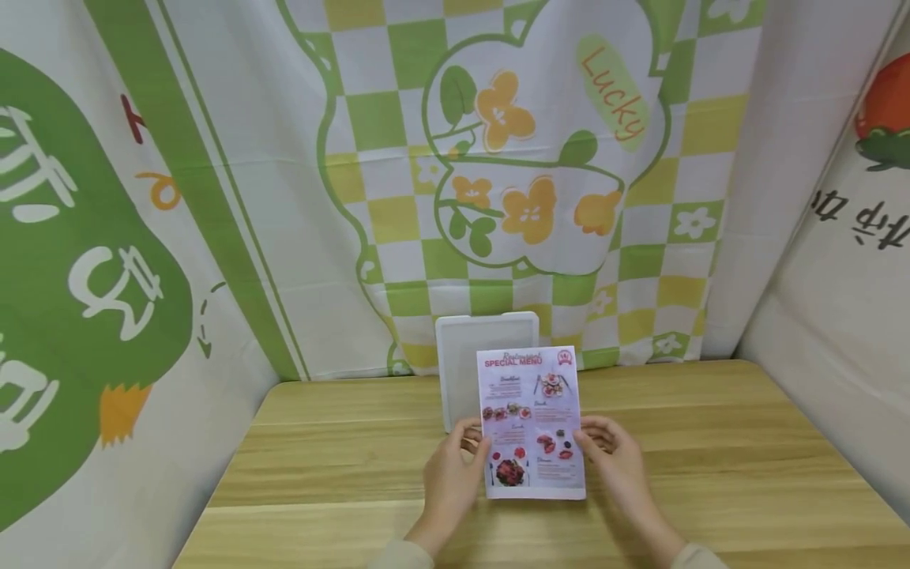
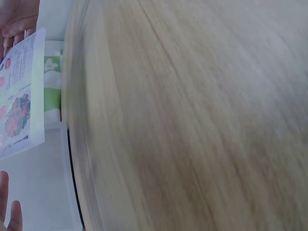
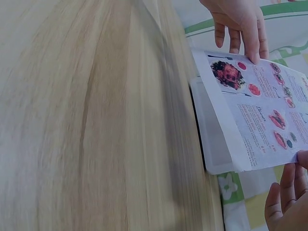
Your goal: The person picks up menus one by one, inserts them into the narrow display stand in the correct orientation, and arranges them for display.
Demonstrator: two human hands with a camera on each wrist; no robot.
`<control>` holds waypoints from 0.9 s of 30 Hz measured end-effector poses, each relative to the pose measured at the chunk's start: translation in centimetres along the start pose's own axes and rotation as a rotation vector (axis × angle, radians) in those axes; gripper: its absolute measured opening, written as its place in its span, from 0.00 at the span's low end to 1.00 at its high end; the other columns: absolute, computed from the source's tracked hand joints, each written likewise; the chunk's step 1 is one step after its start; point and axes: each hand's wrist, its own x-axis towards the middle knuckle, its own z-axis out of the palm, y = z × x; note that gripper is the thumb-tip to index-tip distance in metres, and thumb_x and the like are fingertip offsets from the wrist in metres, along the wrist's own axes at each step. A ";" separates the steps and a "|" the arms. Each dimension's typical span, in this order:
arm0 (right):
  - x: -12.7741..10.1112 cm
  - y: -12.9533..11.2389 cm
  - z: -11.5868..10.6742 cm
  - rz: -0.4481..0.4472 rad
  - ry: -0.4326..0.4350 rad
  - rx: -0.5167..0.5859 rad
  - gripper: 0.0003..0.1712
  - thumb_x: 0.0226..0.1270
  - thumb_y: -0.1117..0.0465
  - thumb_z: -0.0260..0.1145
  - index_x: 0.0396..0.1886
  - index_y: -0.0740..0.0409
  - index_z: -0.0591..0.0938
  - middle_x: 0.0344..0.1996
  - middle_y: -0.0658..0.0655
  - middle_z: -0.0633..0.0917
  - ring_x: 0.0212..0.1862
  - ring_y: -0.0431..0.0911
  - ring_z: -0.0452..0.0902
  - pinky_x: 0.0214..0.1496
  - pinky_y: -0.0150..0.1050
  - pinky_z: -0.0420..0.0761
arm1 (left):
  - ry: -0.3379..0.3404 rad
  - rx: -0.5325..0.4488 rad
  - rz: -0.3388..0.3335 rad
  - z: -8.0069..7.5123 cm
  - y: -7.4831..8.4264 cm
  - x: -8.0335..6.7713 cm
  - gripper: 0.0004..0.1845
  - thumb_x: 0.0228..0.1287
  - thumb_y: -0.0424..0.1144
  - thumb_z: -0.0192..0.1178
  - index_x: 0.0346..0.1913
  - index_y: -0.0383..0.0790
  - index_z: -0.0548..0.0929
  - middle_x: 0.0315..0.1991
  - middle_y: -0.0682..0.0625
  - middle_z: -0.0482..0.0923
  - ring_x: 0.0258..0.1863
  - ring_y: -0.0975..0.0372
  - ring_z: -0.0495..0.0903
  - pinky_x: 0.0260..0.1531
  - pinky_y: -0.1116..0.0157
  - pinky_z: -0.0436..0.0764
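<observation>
A printed restaurant menu sheet [image 1: 533, 423] is held upright above the table, its text facing the head camera. My left hand [image 1: 455, 470] pinches its left edge between thumb and fingers. On the opposite edge my right hand [image 1: 617, 466] pinches it the same way. Behind the sheet stands a white rectangular frame or board [image 1: 462, 371], partly covered by the menu in the head view. From the right wrist, the sheet [image 3: 260, 115] tilts over the white board [image 3: 211, 139], with the left hand [image 3: 240, 24] on its far edge.
The wooden table [image 1: 327, 458] reaches back to a hanging cloth [image 1: 384, 190] with a green and yellow checked print. Printed cloth also covers the left side [image 1: 78, 261] and the right side [image 1: 839, 316].
</observation>
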 end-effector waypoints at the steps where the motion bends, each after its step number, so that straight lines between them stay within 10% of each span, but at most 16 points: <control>1: 0.0 0.0 0.1 0.003 -0.001 0.008 0.16 0.64 0.70 0.69 0.50 0.72 0.79 0.39 0.63 0.86 0.34 0.36 0.78 0.38 0.28 0.79 | 0.000 0.003 -0.002 -0.2 0.0 0.0 0.11 0.63 0.42 0.67 0.48 0.51 0.82 0.32 0.66 0.81 0.31 0.71 0.79 0.29 0.69 0.73; 27: 1.0 -2.3 2.6 0.012 -0.020 0.045 0.16 0.64 0.71 0.68 0.50 0.71 0.79 0.38 0.61 0.85 0.34 0.37 0.78 0.38 0.32 0.81 | 0.017 0.037 0.015 -3.4 0.5 1.6 0.13 0.65 0.41 0.66 0.51 0.47 0.81 0.34 0.62 0.82 0.32 0.67 0.80 0.28 0.67 0.73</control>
